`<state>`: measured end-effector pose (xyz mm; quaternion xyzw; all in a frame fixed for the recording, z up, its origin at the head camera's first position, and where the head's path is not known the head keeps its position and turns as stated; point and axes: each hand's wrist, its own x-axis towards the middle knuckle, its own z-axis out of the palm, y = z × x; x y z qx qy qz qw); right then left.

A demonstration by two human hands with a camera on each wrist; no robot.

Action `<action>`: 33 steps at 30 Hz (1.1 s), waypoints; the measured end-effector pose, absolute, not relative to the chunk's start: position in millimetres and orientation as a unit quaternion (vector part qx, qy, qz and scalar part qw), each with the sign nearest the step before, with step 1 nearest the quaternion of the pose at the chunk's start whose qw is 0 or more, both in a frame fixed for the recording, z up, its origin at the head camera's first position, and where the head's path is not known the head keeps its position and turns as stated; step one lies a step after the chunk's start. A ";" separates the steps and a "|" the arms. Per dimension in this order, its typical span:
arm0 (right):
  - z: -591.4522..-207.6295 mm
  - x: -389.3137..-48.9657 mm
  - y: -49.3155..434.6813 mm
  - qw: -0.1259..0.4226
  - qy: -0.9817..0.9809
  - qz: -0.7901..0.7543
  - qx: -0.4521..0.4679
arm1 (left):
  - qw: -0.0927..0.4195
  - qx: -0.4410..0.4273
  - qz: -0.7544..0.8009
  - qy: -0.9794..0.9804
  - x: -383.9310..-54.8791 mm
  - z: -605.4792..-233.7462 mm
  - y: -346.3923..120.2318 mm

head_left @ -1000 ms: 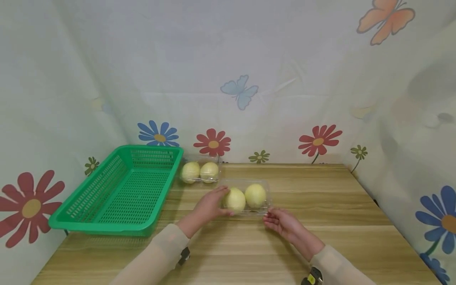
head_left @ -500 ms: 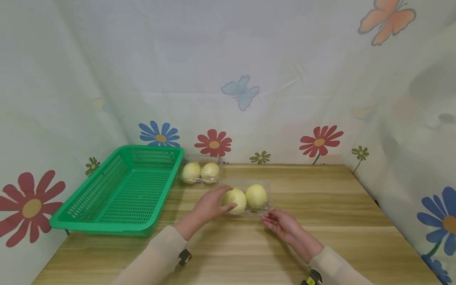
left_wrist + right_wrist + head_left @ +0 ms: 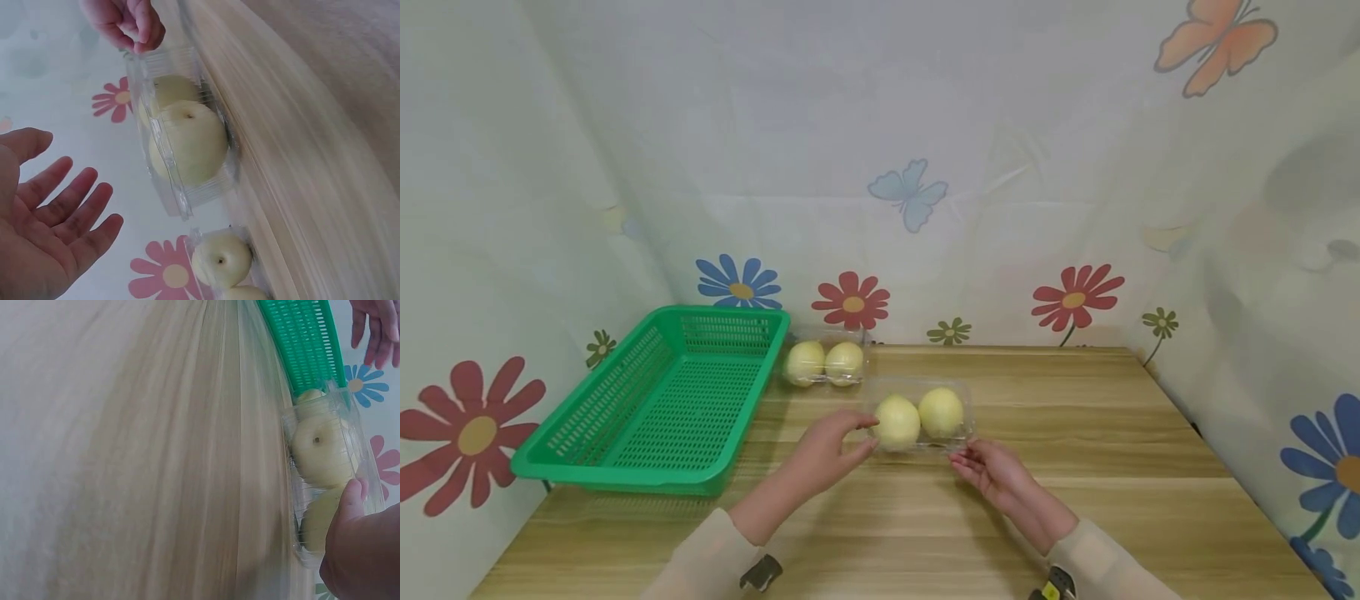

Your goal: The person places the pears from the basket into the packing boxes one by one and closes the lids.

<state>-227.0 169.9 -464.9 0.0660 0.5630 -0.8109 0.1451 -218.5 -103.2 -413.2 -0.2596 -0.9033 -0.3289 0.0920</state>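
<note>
Two round pale-yellow pears (image 3: 897,423) lie side by side in a clear plastic clamshell box (image 3: 919,386) on the wooden table. My right hand (image 3: 1000,477) pinches the box's near right corner; in the right wrist view its thumb (image 3: 352,499) presses on the rim. Off the box's left end, my left hand (image 3: 822,454) has its fingers spread, fingertips close to the left pear. The left wrist view shows that hand's palm (image 3: 40,244) holding nothing. The right hand's curled fingertips partly cover the box corner.
A second clear box (image 3: 825,336) with two pears stands farther back, beside the green plastic basket (image 3: 617,477) on the left. Bare wooden tabletop (image 3: 1075,433) stretches to the right. A flowered cloth (image 3: 970,267) hangs behind the table.
My left hand has drawn back left and toward me, away from the left pear. The right hand keeps its place at the box corner, and the box stays put.
</note>
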 end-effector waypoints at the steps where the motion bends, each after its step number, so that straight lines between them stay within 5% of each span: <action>1: -464.9 -227.0 169.9 0.145 0.564 -0.810 0.067 | 0.086 -0.260 -0.326 -0.905 -216.5 -413.1 -105.3; 17: -487.8 -238.8 177.1 0.134 0.545 -0.828 0.013 | 0.113 -0.298 -0.257 -0.913 -199.3 -417.6 -132.1; 33: -464.0 -232.4 166.4 0.125 0.571 -0.807 0.082 | 0.093 -0.289 -0.250 -0.919 -195.3 -421.2 -141.2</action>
